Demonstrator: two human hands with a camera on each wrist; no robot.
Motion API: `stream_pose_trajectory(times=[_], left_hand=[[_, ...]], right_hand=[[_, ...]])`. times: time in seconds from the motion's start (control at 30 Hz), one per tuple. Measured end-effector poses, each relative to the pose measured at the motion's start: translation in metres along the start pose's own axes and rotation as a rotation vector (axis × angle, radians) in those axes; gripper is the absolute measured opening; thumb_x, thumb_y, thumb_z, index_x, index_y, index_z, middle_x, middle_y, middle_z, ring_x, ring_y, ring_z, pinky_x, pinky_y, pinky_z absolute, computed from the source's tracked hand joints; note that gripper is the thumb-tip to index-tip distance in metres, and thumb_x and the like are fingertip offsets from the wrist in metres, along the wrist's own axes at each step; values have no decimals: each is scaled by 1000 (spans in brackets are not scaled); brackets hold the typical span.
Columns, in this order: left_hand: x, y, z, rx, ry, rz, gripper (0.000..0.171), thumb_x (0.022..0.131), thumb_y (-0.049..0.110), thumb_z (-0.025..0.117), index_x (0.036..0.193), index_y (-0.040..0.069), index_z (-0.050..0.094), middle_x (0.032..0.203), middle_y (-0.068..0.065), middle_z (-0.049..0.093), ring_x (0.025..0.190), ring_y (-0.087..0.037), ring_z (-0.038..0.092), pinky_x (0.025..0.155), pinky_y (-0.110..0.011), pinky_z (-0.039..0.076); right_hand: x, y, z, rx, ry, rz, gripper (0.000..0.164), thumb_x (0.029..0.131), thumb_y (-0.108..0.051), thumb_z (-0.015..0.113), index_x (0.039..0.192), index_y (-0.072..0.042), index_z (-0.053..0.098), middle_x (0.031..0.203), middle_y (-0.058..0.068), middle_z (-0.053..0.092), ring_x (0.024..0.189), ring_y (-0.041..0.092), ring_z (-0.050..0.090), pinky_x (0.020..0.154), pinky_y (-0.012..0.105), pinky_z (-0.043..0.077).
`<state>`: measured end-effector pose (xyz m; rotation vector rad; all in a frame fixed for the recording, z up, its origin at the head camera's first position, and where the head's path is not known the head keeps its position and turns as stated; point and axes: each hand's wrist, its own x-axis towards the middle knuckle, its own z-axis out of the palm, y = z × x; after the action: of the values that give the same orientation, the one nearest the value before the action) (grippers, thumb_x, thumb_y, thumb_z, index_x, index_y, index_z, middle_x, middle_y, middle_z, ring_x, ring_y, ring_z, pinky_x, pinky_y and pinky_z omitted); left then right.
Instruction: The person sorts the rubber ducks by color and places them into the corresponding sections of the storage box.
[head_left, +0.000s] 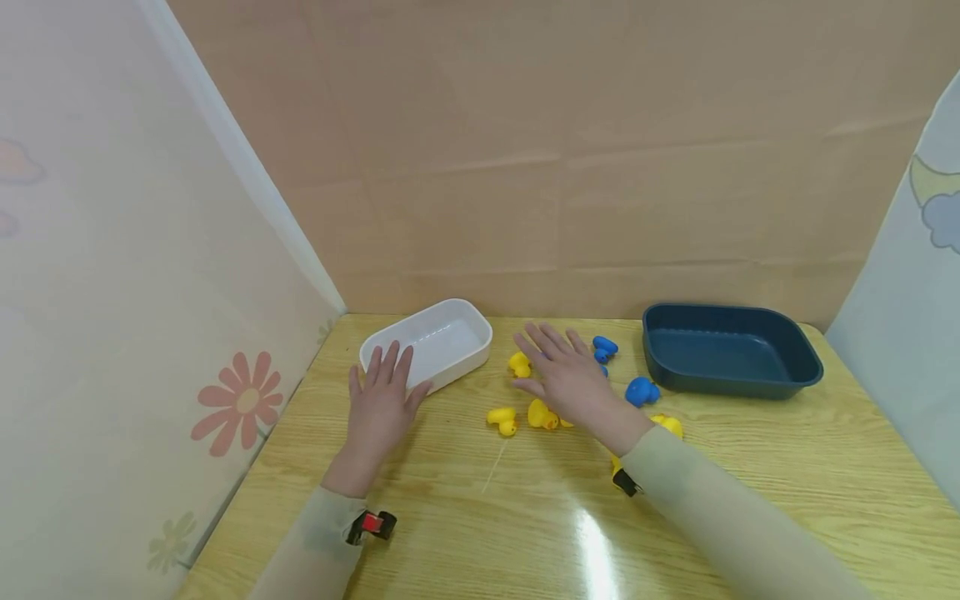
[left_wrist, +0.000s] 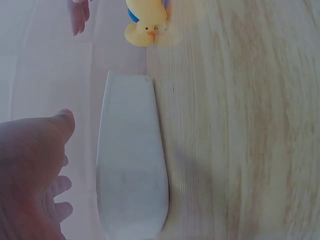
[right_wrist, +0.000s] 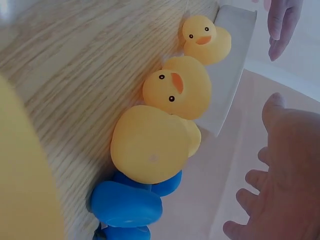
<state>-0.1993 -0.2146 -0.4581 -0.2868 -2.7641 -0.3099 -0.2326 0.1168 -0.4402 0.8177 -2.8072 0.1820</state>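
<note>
My left hand (head_left: 381, 414) hovers with fingers spread at the near side of a white rectangular tub (head_left: 450, 333), overlapping its rim in the head view. My right hand (head_left: 573, 379), fingers also spread and holding nothing, is above a scatter of rubber ducks. Yellow ducks lie about it, among them one on its side (head_left: 502, 420), one just left of the palm (head_left: 540, 414) and one beyond the fingers (head_left: 519, 364). Blue ducks (head_left: 641, 392) lie to its right. Several ducks are partly hidden under the right hand and forearm. In the right wrist view, yellow ducks (right_wrist: 150, 145) and blue ducks (right_wrist: 125, 204) crowd below the palm.
A dark blue rectangular tub (head_left: 731, 387) stands at the back right of the wooden table (head_left: 450, 517). Brown paper (head_left: 562, 167) hangs behind the table, with printed pale cloth (head_left: 247, 333) along the left side and more on the right.
</note>
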Motion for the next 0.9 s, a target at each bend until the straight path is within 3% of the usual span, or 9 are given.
stream_pose_trajectory(times=[0.57,0.9], left_hand=[[-5,-19,6,-80,-62,-95,72,114,44,61,168,1,42,176,-25,34,164,-49,24,126,-81,11],[-9,-26,11,-122,-65,-145,71,114,42,61,168,-1,41,175,-28,33,164,-51,22,126,-81,9]], right_hand=[[22,-11,12,-12,-54,-13,76,112,-57,56,172,-14,40,178,15,34,164,38,32,132,65,23],[33,-20,14,0,-85,-38,76,113,-58,53,173,-14,38,177,15,36,163,38,32,131,64,25]])
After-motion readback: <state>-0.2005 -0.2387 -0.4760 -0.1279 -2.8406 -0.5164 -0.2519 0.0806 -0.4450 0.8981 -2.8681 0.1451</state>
